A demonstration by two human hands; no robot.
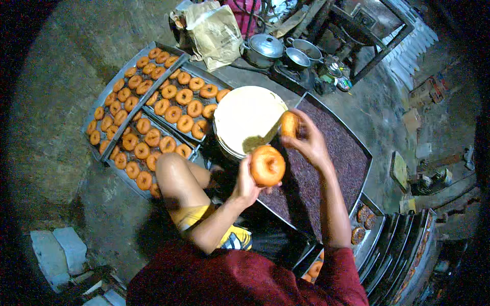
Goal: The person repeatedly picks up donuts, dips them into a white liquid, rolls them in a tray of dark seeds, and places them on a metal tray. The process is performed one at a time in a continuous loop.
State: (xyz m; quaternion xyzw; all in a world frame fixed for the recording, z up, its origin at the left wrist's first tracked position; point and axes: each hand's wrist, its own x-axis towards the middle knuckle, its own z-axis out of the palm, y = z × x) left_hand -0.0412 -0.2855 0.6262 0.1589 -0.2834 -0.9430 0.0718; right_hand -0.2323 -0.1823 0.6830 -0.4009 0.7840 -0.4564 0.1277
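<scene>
My left hand [248, 187] holds a plain golden-brown ring doughnut [267, 166], its face turned up. In my right hand [312, 141] is another doughnut [290, 124], seen tilted beside the rim of a round container of pale cream [249, 111]. A darker patch shows in the cream near my left hand. To the right, partly beneath my right forearm, lies a large metal tray of dark brown sprinkles [333, 153]. Plain doughnuts [184, 96] fill metal trays [142, 100] at the left.
My bare knee [174, 172] is close to the left trays. Coated doughnuts [358, 235] lie on a tray at the lower right, beside several stacked trays [398, 252]. Lidded metal pots [266, 46] and a brown paper sack [214, 34] stand at the back.
</scene>
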